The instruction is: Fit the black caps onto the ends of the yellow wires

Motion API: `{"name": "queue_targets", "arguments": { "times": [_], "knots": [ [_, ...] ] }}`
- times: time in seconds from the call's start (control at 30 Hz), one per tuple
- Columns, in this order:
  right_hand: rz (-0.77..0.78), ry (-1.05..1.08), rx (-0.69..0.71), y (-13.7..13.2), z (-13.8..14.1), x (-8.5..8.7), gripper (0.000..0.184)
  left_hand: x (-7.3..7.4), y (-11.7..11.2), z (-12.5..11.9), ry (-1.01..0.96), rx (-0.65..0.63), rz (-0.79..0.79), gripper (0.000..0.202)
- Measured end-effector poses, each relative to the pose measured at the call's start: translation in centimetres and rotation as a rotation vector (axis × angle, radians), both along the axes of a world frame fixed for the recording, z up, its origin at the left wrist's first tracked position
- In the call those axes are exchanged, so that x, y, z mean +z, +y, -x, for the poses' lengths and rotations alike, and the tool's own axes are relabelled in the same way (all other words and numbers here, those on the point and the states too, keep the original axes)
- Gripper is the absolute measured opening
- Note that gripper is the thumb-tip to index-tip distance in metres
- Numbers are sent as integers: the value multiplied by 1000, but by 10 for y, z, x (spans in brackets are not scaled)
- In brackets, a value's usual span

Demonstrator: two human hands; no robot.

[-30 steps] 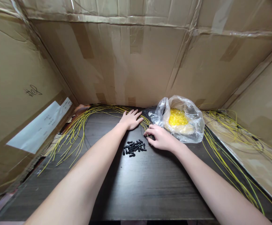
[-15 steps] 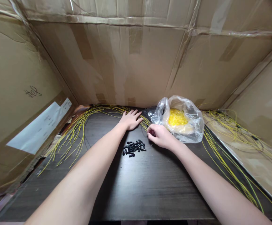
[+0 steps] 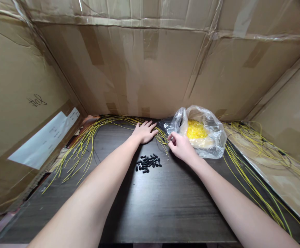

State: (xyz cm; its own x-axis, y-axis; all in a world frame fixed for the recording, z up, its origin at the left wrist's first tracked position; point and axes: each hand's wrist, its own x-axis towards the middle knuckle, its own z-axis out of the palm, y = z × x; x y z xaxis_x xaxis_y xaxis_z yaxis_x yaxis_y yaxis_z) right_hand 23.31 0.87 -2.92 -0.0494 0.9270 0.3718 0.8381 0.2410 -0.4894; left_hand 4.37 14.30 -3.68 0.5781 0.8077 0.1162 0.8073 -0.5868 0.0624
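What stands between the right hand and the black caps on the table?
A few thin wires hang across the gap, just left of the right hand and beside the black caps. Nothing bigger is visible there.

A scrawl of black handwritten marker (image 3: pixel 37 100) on the brown corrugated cardboard wall (image 3: pixel 10 69) at left is illegible; the white paper label (image 3: pixel 43 137) below it bears faint print, too small to read.

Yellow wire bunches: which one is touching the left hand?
The long bunch at the left of the table, running under the left hand; the other bunch lies apart, right of the plastic bag.
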Motion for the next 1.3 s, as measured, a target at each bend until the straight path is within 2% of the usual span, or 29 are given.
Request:
{"name": "queue_targets", "arguments": {
  "times": [0.2,0.5,0.63,0.7,0.93,1.3],
  "knots": [
    [55,-129,58,-5,5,2,14,1,-1,0,0,1,2,68],
    [157,-116,-32,-6,14,3,12,1,-1,0,-3,8,8,67],
    [168,-103,-53,-11,20,2,32,1,-1,0,-4,8,13,67],
    [186,-110,-74,-12,23,0,35,1,-1,0,-4,7,12,67],
    [273,-48,-192,-7,26,-4,21,0,0,0,1,7,8,66],
    [172,18,-114,-10,27,-1,12,2,0,1,19,4,16,68]
  ]
}}
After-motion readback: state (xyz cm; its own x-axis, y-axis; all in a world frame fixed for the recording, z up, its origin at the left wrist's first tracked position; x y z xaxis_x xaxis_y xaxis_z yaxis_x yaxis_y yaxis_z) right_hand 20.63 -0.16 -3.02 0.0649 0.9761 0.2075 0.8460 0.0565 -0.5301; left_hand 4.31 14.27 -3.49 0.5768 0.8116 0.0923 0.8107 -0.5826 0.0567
